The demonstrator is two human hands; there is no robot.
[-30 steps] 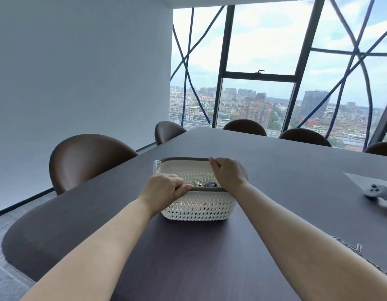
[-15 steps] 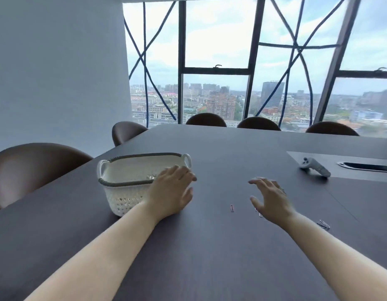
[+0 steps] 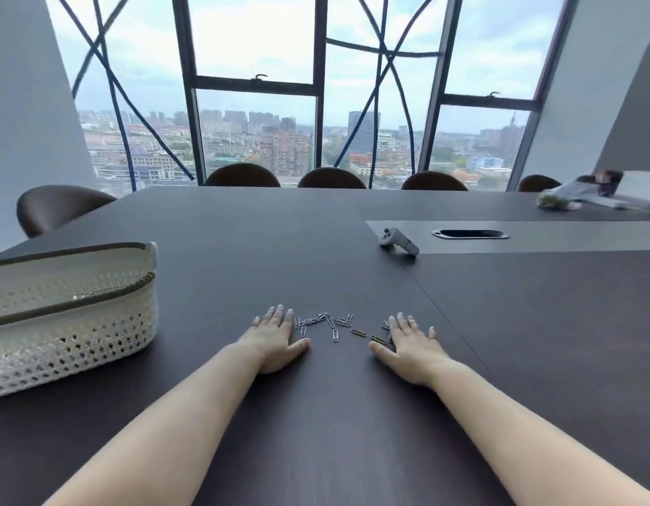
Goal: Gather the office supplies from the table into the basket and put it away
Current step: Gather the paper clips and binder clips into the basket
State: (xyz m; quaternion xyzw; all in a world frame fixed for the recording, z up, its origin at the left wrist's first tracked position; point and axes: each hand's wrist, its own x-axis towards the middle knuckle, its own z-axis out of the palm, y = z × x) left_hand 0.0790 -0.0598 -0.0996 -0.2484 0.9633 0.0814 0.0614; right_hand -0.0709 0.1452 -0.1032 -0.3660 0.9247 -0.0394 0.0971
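Note:
Several metal paper clips (image 3: 331,323) lie scattered in a small heap on the dark table (image 3: 316,414), straight ahead of me. My left hand (image 3: 274,337) lies flat on the table just left of the clips, fingers straight. On the other side of the heap my right hand (image 3: 407,345) lies flat too, with a few clips touching its fingers. Both palms face down and hold nothing. The white woven basket (image 3: 68,315) with a dark rim stands at the left edge of view, well apart from the clips.
A grey hand controller (image 3: 398,242) lies on the table's lighter centre strip beside an oval cable slot (image 3: 469,234). Brown chairs (image 3: 60,208) line the far and left sides. Blurred papers and objects (image 3: 579,197) sit at the far right. Tall windows stand behind.
Both hands left the basket and moved right onto the table, landing flat on either side of the paper clips. My view swung right, so the basket now sits at the left.

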